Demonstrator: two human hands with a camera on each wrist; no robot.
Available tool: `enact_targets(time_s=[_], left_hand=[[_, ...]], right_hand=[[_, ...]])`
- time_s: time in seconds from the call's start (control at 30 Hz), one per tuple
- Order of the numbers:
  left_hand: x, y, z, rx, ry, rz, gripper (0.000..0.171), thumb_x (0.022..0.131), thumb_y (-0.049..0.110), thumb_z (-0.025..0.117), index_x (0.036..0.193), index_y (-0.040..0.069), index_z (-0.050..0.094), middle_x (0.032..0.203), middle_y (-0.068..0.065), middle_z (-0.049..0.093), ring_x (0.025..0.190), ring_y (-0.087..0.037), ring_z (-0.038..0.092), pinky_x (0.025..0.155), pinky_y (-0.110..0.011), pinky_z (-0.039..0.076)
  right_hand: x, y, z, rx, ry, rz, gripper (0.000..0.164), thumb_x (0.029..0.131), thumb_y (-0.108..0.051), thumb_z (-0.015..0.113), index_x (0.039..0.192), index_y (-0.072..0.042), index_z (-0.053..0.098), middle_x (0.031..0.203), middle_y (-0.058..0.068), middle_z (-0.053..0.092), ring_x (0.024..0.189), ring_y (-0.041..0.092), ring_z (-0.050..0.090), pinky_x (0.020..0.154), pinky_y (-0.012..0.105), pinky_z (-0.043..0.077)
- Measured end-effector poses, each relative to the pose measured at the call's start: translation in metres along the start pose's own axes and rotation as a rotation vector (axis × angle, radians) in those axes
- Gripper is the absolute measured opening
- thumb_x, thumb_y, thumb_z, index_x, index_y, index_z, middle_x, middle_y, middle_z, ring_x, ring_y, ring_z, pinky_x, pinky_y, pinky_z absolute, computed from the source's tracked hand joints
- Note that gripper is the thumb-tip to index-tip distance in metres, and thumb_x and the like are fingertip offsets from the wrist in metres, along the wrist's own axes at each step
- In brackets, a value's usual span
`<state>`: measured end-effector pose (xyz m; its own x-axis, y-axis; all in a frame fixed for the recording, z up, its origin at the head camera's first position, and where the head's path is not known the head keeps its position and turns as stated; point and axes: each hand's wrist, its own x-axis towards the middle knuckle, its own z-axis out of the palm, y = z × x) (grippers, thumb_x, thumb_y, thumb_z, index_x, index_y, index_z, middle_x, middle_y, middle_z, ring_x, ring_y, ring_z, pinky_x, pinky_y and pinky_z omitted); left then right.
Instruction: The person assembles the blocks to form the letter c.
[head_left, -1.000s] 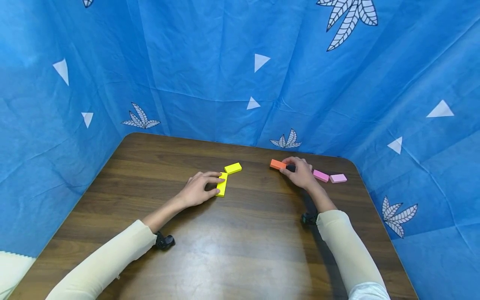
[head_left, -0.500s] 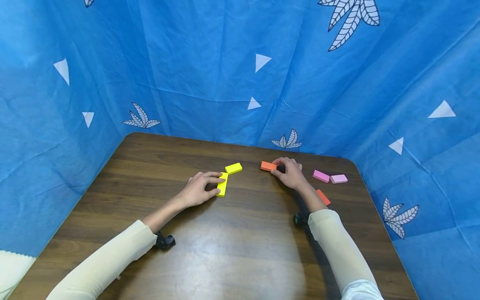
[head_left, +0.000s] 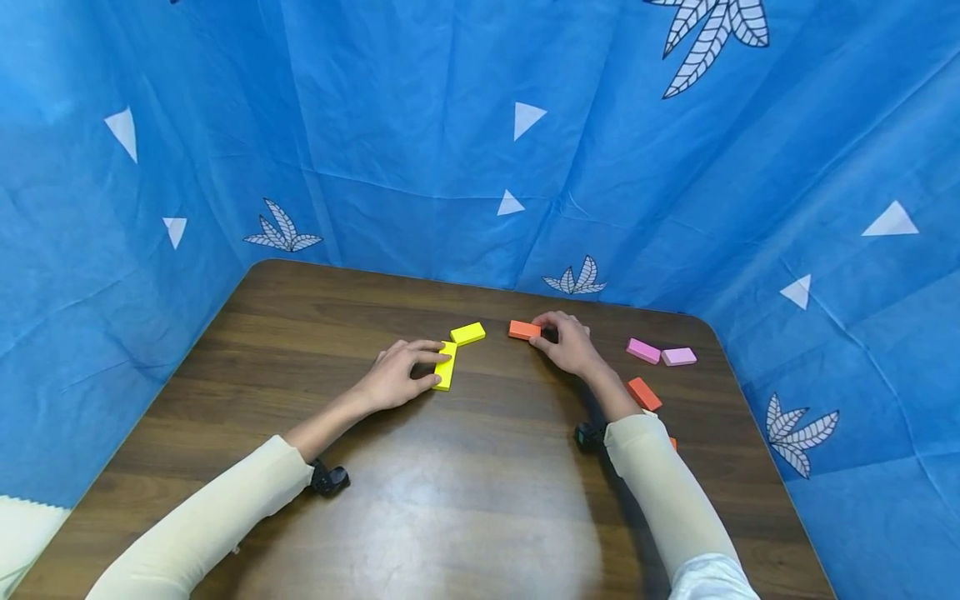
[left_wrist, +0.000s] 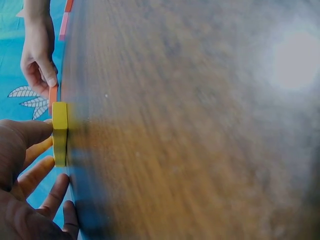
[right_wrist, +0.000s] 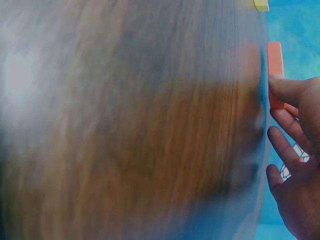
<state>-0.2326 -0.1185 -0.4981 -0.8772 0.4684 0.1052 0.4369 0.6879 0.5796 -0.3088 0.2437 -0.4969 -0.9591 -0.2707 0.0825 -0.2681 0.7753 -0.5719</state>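
Observation:
My left hand (head_left: 401,375) pinches a yellow block (head_left: 447,375) between thumb and fingers, left of the table's middle. Touching or nearly touching its far end lies a second yellow block (head_left: 468,334), set at an angle. To the right, my right hand (head_left: 567,345) grips the right end of an orange block (head_left: 522,330), its thumb on the near side. In the right wrist view the thumb covers part of that orange block (right_wrist: 275,57). The left wrist view has the held yellow block (left_wrist: 59,132) at my left fingertips, with the orange block (left_wrist: 53,97) just beyond it.
Farther right lie a pink block (head_left: 643,350), a light pink block (head_left: 678,357) and a red-orange block (head_left: 644,393). Another orange piece (head_left: 673,443) shows partly behind the right sleeve. Blue patterned cloth (head_left: 375,167) hangs around the wooden table's (head_left: 487,467) far and side edges.
My right hand has moved left with the orange block, bringing it closer to the yellow blocks. The red-orange block has come out from behind my right arm. My left hand stays in place.

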Motion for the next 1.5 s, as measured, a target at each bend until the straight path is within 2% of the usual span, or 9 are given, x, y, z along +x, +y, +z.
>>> enact_targets(time_s=[0.27, 0.47, 0.83, 1.07, 1.5], left_hand=[[-0.001, 0.002, 0.0, 0.019, 0.005, 0.005, 0.045, 0.101, 0.026, 0.076, 0.145, 0.021, 0.071, 0.159, -0.005, 0.06, 0.135, -0.039, 0.057, 0.092, -0.054, 0.042], [-0.001, 0.002, 0.0, 0.011, -0.003, -0.005, 0.044, 0.102, 0.027, 0.076, 0.145, 0.021, 0.071, 0.16, -0.004, 0.06, 0.136, -0.04, 0.056, 0.095, -0.055, 0.042], [0.0, 0.002, 0.0, 0.011, 0.0, -0.004, 0.044, 0.102, 0.026, 0.075, 0.145, 0.02, 0.07, 0.16, -0.005, 0.06, 0.137, -0.04, 0.056, 0.095, -0.057, 0.041], [0.001, 0.002, 0.001, 0.001, 0.003, -0.014, 0.044, 0.101, 0.027, 0.076, 0.145, 0.021, 0.071, 0.16, -0.004, 0.06, 0.14, -0.041, 0.054, 0.097, -0.057, 0.041], [0.0, 0.003, 0.001, 0.003, 0.003, -0.021, 0.044, 0.101, 0.027, 0.076, 0.144, 0.021, 0.071, 0.16, -0.005, 0.06, 0.137, -0.039, 0.056, 0.093, -0.05, 0.039]], right_hand=[[0.004, -0.008, 0.008, 0.016, -0.008, -0.023, 0.032, 0.103, -0.025, 0.075, 0.131, -0.01, 0.071, 0.134, 0.014, 0.07, 0.13, 0.036, 0.057, 0.113, 0.063, 0.03], [0.006, -0.013, 0.011, 0.005, -0.012, -0.023, 0.032, 0.104, -0.027, 0.074, 0.131, -0.011, 0.071, 0.134, 0.013, 0.07, 0.13, 0.036, 0.057, 0.111, 0.062, 0.033], [0.011, -0.022, 0.015, 0.0, -0.024, -0.01, 0.033, 0.103, -0.028, 0.075, 0.131, -0.011, 0.071, 0.134, 0.012, 0.07, 0.129, 0.035, 0.056, 0.115, 0.063, 0.034], [0.013, -0.026, 0.018, -0.041, -0.045, -0.027, 0.034, 0.102, -0.029, 0.077, 0.13, -0.011, 0.072, 0.13, 0.011, 0.071, 0.123, 0.034, 0.056, 0.108, 0.059, 0.035], [0.015, -0.03, 0.02, -0.047, -0.055, -0.033, 0.035, 0.101, -0.031, 0.078, 0.13, -0.013, 0.072, 0.128, 0.01, 0.071, 0.122, 0.033, 0.055, 0.106, 0.058, 0.036]])
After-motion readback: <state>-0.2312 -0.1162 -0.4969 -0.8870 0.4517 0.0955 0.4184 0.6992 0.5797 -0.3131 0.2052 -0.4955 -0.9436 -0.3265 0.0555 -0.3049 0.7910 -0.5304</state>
